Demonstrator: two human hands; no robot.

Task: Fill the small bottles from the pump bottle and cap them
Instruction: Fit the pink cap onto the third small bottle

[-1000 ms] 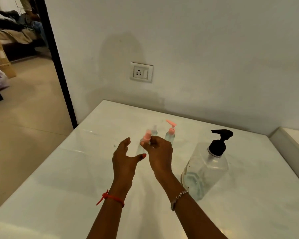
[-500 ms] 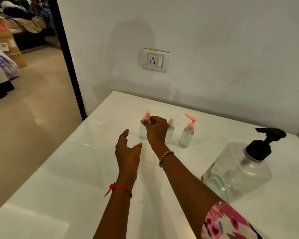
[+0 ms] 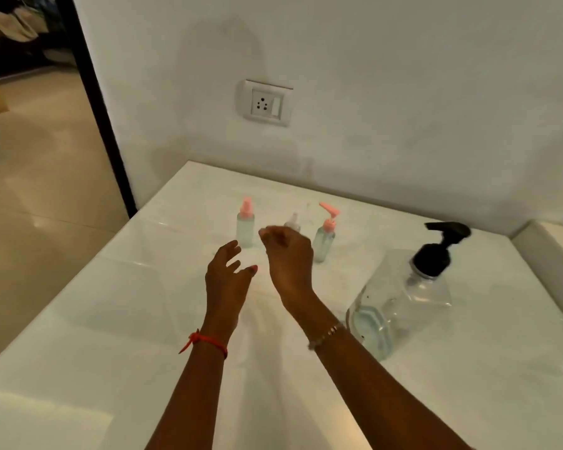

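Observation:
Three small clear bottles stand in a row on the white table (image 3: 117,319). The left small bottle (image 3: 245,227) has a pink spray cap. The middle small bottle (image 3: 292,222) has a clear cap and is mostly hidden behind my right hand (image 3: 288,258). The right small bottle (image 3: 325,237) carries a pink pump. My right hand hovers just in front of the row, fingers loosely curled and holding nothing. My left hand (image 3: 226,277) floats open beside it, nearer me. The large clear pump bottle (image 3: 400,297) with a black pump stands to the right.
A wall with a power socket (image 3: 267,102) rises behind the table. A raised white ledge (image 3: 553,254) borders the table's right side. On the left is a dark door frame (image 3: 98,102) and open floor below the table's left edge.
My right hand has let go of the left small bottle, which now stands on the table, and has drawn back to the right. The view has shifted closer.

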